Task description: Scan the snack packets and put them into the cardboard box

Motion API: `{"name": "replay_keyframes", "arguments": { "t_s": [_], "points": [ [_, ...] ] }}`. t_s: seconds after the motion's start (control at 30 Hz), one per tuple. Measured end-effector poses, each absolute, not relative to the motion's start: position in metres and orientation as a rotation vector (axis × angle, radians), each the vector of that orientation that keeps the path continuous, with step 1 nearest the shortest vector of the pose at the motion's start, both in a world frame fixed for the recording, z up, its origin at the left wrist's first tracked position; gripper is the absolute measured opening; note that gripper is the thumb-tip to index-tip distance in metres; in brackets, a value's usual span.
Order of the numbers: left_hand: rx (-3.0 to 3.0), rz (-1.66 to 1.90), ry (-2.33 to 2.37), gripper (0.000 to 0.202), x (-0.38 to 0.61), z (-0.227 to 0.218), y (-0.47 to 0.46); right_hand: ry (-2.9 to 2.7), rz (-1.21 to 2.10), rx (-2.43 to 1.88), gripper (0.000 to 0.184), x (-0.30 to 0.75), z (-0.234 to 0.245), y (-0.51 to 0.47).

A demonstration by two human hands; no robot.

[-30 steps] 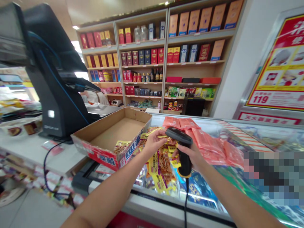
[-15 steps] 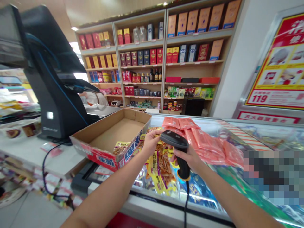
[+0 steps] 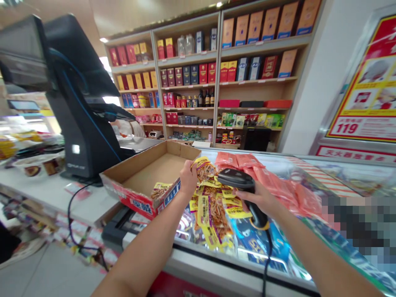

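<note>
My left hand grips a yellow snack packet over the corner of a shallow cardboard box. One similar packet lies inside the box. My right hand is shut around a black corded barcode scanner, holding it just above a loose pile of yellow snack packets. That pile lies on the glass top of a chest freezer. Pink-orange packets are spread behind my right hand.
A black point-of-sale terminal stands on the white counter to the left of the box. Wooden shelves of boxed and bottled goods stand behind. A red and yellow poster hangs at right. The scanner's cable drops past the freezer's front edge.
My left hand has lifted a yellow packet from the pile and moved it up toward the box. The scanner has tilted flatter and shifted slightly right.
</note>
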State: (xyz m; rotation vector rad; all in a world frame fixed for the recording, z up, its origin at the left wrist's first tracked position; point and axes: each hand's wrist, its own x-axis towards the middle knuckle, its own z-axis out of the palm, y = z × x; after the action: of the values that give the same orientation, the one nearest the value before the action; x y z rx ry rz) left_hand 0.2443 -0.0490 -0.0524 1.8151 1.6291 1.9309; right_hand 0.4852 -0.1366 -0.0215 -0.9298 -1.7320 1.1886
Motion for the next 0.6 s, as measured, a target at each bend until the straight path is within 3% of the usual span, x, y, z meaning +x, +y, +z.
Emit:
{"name": "replay_keyframes", "arguments": {
  "t_s": [0.43, 0.6],
  "points": [
    [1.841, 1.927, 1.646, 0.016, 0.2450, -0.0552, -0.0492, -1.743, 1.173, -0.940, 0.040, 0.4850, -0.0235, -0.1352],
    [1.808, 1.909, 1.660, 0.014, 0.2460, -0.0529, -0.0525, -1.657, 1.159, -0.932, 0.031, 0.4837, -0.0232, -0.1352]
  ]
}}
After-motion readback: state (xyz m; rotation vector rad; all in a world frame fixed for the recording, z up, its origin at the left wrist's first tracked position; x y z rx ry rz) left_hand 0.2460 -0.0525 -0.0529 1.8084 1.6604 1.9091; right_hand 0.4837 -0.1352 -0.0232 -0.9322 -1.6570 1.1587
